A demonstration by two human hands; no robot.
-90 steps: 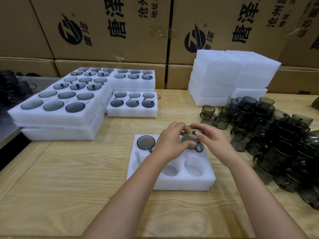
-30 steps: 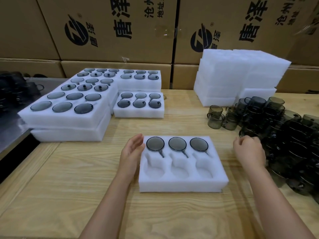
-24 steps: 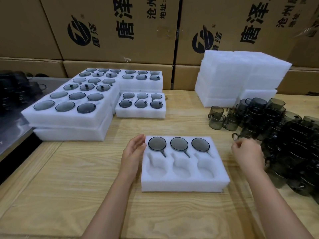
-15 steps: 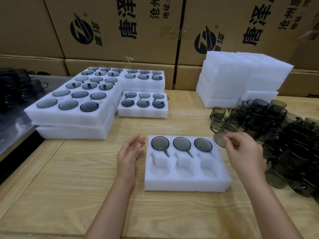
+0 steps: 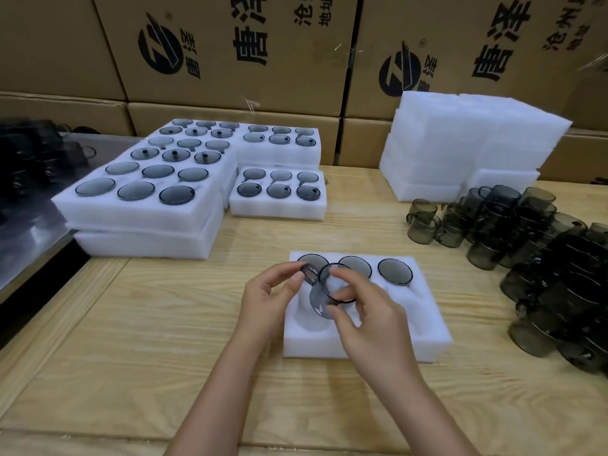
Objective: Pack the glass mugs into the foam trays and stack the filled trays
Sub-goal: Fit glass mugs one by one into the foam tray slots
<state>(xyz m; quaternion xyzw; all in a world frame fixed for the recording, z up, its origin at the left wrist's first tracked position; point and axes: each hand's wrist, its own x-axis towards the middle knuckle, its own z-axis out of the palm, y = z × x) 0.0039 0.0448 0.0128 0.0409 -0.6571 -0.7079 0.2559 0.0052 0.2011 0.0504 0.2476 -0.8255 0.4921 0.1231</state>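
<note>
One smoky grey glass mug (image 5: 320,302) over the white foam tray (image 5: 427,324): our left grip (image 5: 266,301) seemingly pinches its handle, right grip (image 5: 371,311) its rim.

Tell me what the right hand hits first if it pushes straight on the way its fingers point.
The right hand, gripping a glass mug, points leftward and away; it would likely meet the left hand, which pinches the mug's handle, first. Depth is unclear.
</note>
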